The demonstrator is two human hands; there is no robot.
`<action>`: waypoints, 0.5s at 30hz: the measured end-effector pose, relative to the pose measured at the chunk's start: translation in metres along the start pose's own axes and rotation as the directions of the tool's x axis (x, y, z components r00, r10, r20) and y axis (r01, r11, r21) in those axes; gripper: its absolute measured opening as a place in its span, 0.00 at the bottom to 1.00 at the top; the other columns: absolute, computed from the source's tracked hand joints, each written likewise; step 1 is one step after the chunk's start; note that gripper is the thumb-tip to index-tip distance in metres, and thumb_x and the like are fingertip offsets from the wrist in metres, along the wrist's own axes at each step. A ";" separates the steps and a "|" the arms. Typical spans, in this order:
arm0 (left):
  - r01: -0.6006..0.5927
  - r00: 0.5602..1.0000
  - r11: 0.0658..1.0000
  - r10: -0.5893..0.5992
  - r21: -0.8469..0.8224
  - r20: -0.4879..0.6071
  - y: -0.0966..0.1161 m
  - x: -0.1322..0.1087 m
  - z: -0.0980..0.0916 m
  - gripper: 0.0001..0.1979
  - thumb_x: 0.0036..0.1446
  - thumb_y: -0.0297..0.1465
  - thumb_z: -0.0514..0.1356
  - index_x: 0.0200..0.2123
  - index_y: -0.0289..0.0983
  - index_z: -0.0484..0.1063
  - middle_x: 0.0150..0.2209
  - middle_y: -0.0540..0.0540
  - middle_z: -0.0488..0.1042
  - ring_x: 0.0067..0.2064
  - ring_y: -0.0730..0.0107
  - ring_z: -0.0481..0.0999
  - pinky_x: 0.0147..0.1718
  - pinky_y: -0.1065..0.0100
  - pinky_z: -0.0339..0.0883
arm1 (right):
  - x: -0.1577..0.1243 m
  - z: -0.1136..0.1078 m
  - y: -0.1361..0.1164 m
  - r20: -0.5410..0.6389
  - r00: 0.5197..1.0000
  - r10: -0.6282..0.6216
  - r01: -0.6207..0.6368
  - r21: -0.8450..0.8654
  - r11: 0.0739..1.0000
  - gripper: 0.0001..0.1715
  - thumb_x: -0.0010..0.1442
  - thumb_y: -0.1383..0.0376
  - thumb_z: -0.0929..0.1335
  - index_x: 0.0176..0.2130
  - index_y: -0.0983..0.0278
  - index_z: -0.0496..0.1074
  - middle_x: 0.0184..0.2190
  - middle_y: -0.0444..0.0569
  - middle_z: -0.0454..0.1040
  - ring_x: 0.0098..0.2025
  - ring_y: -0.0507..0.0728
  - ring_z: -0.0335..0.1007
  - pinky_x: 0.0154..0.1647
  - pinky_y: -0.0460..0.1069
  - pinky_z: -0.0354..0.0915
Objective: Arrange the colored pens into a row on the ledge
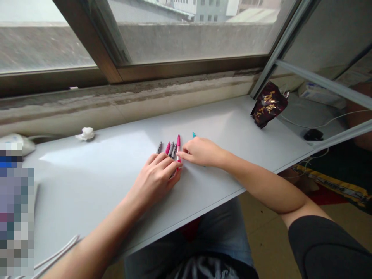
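Several marker pens lie side by side on the white desk (95,174), tips pointing away from me: grey ones (159,147), a short pink one (167,147) and a longer pink one (178,144). My left hand (157,178) rests flat on top of their near ends, fingers stretched out together. My right hand (200,152) is curled, its fingertips pinching the long pink pen at its middle. A teal pen (193,134) pokes out from behind my right hand, mostly hidden by it.
A crumpled white tissue (86,133) lies at the back left by the window sill. A dark red snack bag (269,104) stands at the desk's right end. White cables (55,255) cross the near left corner. A black mouse (313,134) sits beyond the frame on the right.
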State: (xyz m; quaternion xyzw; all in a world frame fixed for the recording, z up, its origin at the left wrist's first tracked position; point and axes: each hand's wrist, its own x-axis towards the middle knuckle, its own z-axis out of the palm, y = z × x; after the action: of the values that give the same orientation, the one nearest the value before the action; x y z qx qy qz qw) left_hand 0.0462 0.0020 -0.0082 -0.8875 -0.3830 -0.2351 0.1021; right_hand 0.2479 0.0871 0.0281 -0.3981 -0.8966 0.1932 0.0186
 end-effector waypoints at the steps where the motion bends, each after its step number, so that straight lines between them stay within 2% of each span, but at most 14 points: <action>1: 0.035 0.998 0.999 -0.037 -0.041 -0.047 0.000 0.000 0.001 0.06 0.72 0.28 0.61 0.43 0.38 0.79 0.35 0.45 0.82 0.39 0.59 0.78 0.42 0.57 0.71 | 0.001 0.000 0.001 -0.019 1.000 0.002 -0.002 0.008 1.000 0.35 0.76 0.44 0.64 0.33 0.66 0.82 0.32 0.59 0.83 0.35 0.60 0.75 0.33 0.51 0.53; 4: 0.152 0.964 0.970 -0.188 -0.192 -0.186 0.001 0.001 -0.001 0.04 0.70 0.27 0.63 0.43 0.40 0.80 0.35 0.48 0.83 0.38 0.62 0.79 0.41 0.59 0.75 | 0.002 -0.001 0.005 -0.071 0.997 0.012 -0.005 0.107 0.994 0.37 0.76 0.41 0.63 0.30 0.65 0.79 0.29 0.55 0.81 0.33 0.57 0.73 0.33 0.50 0.53; 7: 0.242 0.869 0.920 -0.347 -0.308 -0.353 0.001 0.000 -0.009 0.04 0.67 0.27 0.67 0.43 0.42 0.80 0.35 0.49 0.83 0.37 0.64 0.80 0.39 0.59 0.78 | 0.002 -0.004 0.008 -0.161 0.985 0.065 -0.008 0.334 0.943 0.39 0.75 0.40 0.62 0.28 0.66 0.76 0.26 0.51 0.77 0.29 0.53 0.69 0.32 0.48 0.55; 9: 0.262 0.779 0.891 -0.422 -0.370 -0.463 0.000 0.000 -0.015 0.03 0.67 0.28 0.68 0.42 0.43 0.80 0.36 0.49 0.83 0.40 0.62 0.81 0.41 0.56 0.79 | 0.002 -0.006 0.009 -0.205 0.975 0.087 0.044 0.561 0.827 0.35 0.74 0.40 0.64 0.34 0.66 0.76 0.27 0.48 0.78 0.27 0.50 0.67 0.30 0.47 0.57; 10: 0.259 0.755 0.871 -0.453 -0.418 -0.474 -0.001 0.000 -0.017 0.03 0.67 0.29 0.68 0.42 0.44 0.80 0.37 0.48 0.83 0.41 0.62 0.81 0.42 0.56 0.79 | 0.002 -0.007 0.009 -0.193 0.978 0.077 0.078 0.682 0.727 0.33 0.73 0.40 0.65 0.37 0.66 0.77 0.28 0.47 0.78 0.25 0.49 0.66 0.28 0.46 0.57; 11: 0.247 0.756 0.842 -0.477 -0.479 -0.448 -0.002 0.000 -0.018 0.02 0.68 0.30 0.68 0.43 0.44 0.80 0.38 0.48 0.82 0.42 0.62 0.81 0.42 0.56 0.79 | 0.002 -0.008 0.009 -0.168 0.984 0.051 0.104 0.790 0.604 0.32 0.73 0.39 0.65 0.40 0.65 0.76 0.28 0.45 0.77 0.22 0.48 0.63 0.24 0.46 0.56; 13: 0.226 0.805 0.761 -0.497 -0.608 -0.323 -0.002 0.000 -0.018 0.02 0.69 0.31 0.66 0.44 0.42 0.79 0.38 0.47 0.82 0.41 0.63 0.82 0.40 0.59 0.77 | 0.003 -0.010 0.008 -0.122 0.993 -0.005 0.115 0.925 0.361 0.32 0.74 0.40 0.63 0.37 0.64 0.73 0.22 0.40 0.71 0.16 0.46 0.56 0.19 0.45 0.50; 15: 0.239 0.846 0.678 -0.496 -0.695 -0.193 -0.001 -0.001 -0.014 0.03 0.70 0.32 0.65 0.44 0.40 0.79 0.37 0.46 0.82 0.39 0.65 0.82 0.37 0.62 0.76 | 0.005 -0.011 0.007 -0.108 0.994 0.011 0.103 0.972 0.212 0.31 0.76 0.44 0.63 0.30 0.63 0.69 0.16 0.36 0.62 0.14 0.46 0.50 0.16 0.45 0.47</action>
State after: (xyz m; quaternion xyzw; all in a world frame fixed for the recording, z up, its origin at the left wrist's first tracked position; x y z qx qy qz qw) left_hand 0.0398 -0.0027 0.0032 -0.7088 -0.4253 -0.5293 -0.1914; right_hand 0.2517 0.0985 0.0353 -0.2802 -0.5864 0.6937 0.3106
